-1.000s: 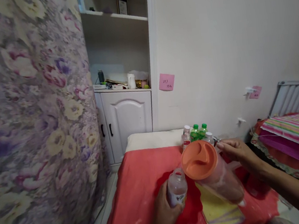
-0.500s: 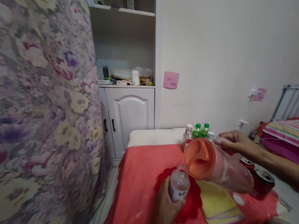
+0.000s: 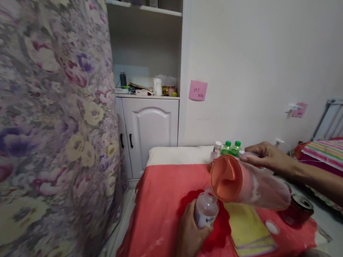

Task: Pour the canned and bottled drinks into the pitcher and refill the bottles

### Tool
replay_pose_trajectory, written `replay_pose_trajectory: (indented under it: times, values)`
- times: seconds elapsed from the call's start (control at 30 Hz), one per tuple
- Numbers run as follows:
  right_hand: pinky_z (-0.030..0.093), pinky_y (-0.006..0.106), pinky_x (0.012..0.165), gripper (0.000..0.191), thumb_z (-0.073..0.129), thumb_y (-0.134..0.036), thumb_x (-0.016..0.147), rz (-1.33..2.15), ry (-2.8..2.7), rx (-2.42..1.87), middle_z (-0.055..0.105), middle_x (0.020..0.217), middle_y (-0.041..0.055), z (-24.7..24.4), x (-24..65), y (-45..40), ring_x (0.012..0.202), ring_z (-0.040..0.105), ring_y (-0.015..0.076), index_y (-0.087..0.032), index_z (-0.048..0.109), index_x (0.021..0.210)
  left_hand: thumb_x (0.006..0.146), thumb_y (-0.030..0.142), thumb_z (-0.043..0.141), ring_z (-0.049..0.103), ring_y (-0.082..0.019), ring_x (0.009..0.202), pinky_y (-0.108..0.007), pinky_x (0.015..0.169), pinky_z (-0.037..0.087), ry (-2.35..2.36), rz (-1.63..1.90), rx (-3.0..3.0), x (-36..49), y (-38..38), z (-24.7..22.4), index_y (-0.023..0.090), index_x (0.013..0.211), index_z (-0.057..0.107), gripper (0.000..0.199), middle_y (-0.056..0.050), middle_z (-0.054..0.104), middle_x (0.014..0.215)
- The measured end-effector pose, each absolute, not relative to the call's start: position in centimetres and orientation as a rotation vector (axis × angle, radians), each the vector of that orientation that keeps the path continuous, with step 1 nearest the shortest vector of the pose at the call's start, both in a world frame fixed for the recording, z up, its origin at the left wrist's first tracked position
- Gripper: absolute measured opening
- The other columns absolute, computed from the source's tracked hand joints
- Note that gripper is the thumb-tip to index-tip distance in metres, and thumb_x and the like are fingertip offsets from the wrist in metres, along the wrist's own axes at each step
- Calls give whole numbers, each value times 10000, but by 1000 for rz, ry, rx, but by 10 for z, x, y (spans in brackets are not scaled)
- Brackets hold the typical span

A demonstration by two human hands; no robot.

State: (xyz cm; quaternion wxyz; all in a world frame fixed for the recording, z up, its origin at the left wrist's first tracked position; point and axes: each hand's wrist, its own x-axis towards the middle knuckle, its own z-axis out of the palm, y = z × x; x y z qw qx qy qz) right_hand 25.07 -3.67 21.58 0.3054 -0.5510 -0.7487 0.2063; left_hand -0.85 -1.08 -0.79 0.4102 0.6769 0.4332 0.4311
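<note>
tipped more level since the earlier frame, in the head view, is the pitcher (image 3: 268, 189); its orange lid (image 3: 227, 179) is just beside the mouth of the bottle (image 3: 207, 211), at two o'clock. left hand (image 3: 192, 230) wraps the bottle; right hand (image 3: 265, 156) seems curled at the pitcher's handle side. pitcher looks stiff, perhaps heavy, so best held there; bottle is probably light and soft. right hand is slightly higher than before.

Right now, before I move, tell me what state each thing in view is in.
Clear bottle: uncapped, in the left hand
Pitcher: tipped toward the clear bottle, in the right hand
Orange lid: on the pitcher
Green bottles: capped, upright
Can: upright
Yellow cloth: folded, flat
Cabinet door: shut
</note>
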Motion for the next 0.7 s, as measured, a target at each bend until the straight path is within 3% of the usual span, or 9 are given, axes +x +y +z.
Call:
replay_pose_trajectory:
  times: [0.4, 0.7]
  values:
    - [239, 267, 515, 529, 563, -626, 881, 415, -2149, -1469, 323, 599, -55, 222, 253, -31, 557, 306, 107, -220, 365, 605, 551, 79, 689, 627, -314, 1195, -413, 1034, 500, 1104, 1081, 1698, -6, -9, -12, 234, 1268, 576, 743, -90, 683, 1280]
    - [242, 274, 523, 508, 562, -594, 896, 382, -2215, -1465, 333, 602, -51, 226, 252, -29, 563, 323, 112, -217, 384, 605, 559, 55, 688, 613, -310, 1220, -424, 1066, 475, 1125, 1061, 1711, -5, -9, -12, 199, 1299, 564, 764, -116, 675, 1297]
